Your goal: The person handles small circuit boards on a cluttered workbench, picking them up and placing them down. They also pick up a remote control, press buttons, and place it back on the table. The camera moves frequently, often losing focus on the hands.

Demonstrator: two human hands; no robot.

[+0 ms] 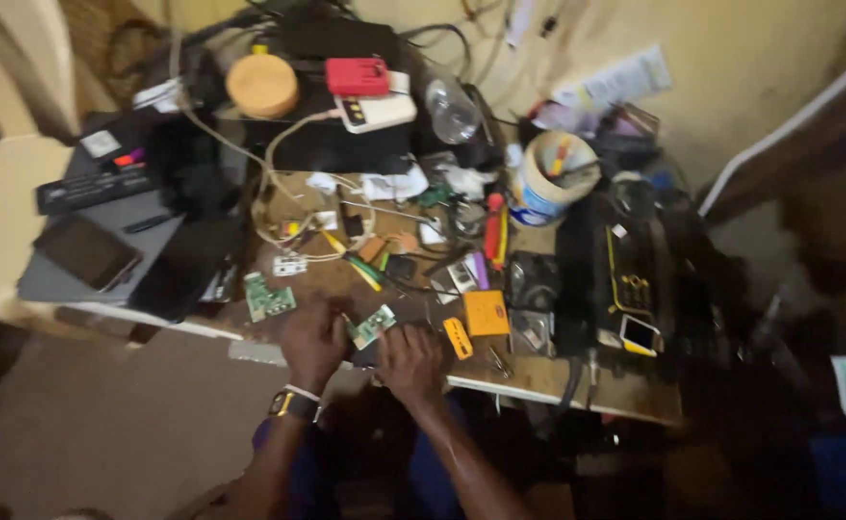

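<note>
My left hand (312, 339) and my right hand (410, 361) rest at the near edge of a cluttered wooden workbench (558, 371). Between them lies a small green circuit board (372, 326); fingers of both hands touch or pinch it, though the blur hides the exact grip. My left wrist wears a watch with a gold case (293, 404). A second green circuit board (268, 297) lies just left of my left hand. A yellow-orange flat piece (458, 338) and an orange square (487, 312) sit right of my right hand.
A white tub with tools (548, 183), a red-handled screwdriver (493, 226), a clear bottle (451, 109), a round wooden disc (262, 85), a red-and-white device (365, 91), tangled cables, phones (639, 334) and a dark tablet (86, 250) crowd the bench. Floor lies to the left.
</note>
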